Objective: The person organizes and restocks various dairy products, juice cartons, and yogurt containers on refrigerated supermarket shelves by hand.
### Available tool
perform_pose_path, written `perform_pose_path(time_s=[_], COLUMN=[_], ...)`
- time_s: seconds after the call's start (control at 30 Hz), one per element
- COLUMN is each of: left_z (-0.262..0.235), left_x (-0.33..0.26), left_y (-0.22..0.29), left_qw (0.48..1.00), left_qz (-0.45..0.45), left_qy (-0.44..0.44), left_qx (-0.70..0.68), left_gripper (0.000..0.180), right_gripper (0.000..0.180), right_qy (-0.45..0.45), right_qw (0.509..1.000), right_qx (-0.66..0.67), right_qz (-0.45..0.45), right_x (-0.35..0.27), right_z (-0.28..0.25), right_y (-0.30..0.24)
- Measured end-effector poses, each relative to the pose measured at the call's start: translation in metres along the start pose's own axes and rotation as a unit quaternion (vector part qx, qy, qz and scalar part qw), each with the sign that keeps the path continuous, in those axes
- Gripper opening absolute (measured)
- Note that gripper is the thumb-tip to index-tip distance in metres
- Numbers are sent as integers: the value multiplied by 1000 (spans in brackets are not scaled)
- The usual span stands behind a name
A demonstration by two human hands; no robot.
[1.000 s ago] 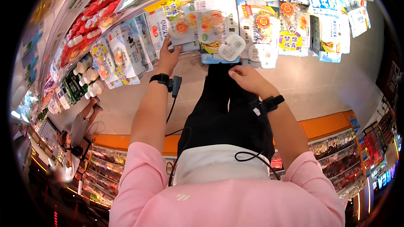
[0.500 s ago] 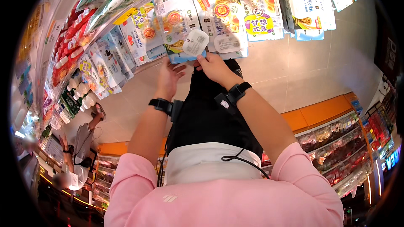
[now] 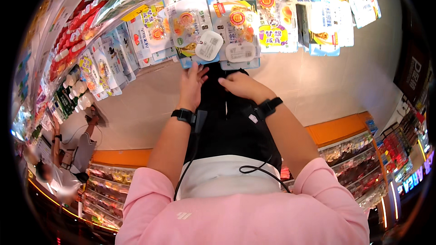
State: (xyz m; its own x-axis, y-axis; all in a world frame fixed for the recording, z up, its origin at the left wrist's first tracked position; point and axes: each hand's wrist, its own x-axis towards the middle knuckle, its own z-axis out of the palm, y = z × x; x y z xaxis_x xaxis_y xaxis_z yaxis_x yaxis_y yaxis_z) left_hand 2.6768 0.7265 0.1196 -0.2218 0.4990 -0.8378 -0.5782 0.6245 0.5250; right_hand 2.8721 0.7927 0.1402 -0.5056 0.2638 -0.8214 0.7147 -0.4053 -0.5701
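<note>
Beyond our black trousers (image 3: 218, 138) we see white pouches (image 3: 190, 29) with yellow and blue patches; orange panels (image 3: 338, 130) flank the trousers.

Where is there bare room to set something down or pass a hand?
Pale tiled floor lies bare between the right hand, white plastic pouches and orange-topped shelving; another patch lies left of the left hand, between pouches and shelving. The hands leave a narrow gap. Pouches crowd the top, overlapping.

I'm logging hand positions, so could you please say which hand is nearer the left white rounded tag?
Left: the left hand is below and slightly left of the left white tag, while the right hand is farther off, below and to its right.
</note>
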Motion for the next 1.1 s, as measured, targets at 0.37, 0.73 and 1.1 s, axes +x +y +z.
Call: perform_pose_path(time_s=[0.37, 0.73, 1.1], left_z=[65, 74, 68], left_x=[-14, -20, -36], left_y=[-50, -57, -61], left_qw=[979, 998, 997], left_qz=[-119, 9, 56], left_qy=[-164, -52, -51], left_qx=[-6, -24, 13], left_gripper=[34, 26, 25], right_gripper=[38, 46, 42], right_qy=[182, 162, 100], right_qw=[856, 881, 866], right_qx=[484, 440, 488], right_qz=[-24, -67, -36], right_x=[-17, -12, -22], right_z=[19, 5, 7], right_y=[44, 40, 41])
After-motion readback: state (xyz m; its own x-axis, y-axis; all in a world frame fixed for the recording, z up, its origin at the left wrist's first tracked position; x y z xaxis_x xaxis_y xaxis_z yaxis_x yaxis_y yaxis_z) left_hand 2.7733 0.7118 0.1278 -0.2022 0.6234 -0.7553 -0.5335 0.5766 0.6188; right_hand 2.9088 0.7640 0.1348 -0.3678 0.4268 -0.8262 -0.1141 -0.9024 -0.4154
